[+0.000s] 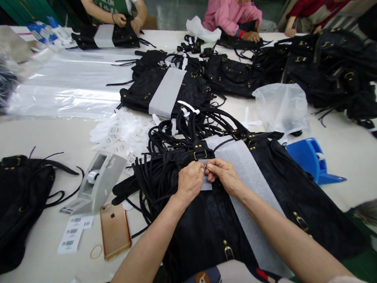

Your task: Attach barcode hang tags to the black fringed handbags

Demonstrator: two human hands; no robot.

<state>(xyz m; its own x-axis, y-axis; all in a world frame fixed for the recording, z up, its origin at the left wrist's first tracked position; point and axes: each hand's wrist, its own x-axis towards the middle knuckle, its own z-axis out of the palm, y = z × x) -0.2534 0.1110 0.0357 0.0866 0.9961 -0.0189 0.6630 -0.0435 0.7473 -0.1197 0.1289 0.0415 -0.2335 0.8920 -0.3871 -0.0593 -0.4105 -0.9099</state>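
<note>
Left hand (191, 179) and right hand (224, 173) are pinched closed right up together by a little tag (206, 186) on the black bag (196, 225) at the near table (365, 160) edge, though honestly can't tell what they've got.

The bag (200, 229) is black, its buckles (301, 222) brass-coloured, its paper band (251, 189) white, and the phone (115, 233) gold.

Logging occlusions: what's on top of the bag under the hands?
A pale paper strip lies over the black bag, hiding the surface beneath. A pale tag shows behind the left hand and right hand, partly covered. Whatever lies directly under the hands can't be seen.
</note>
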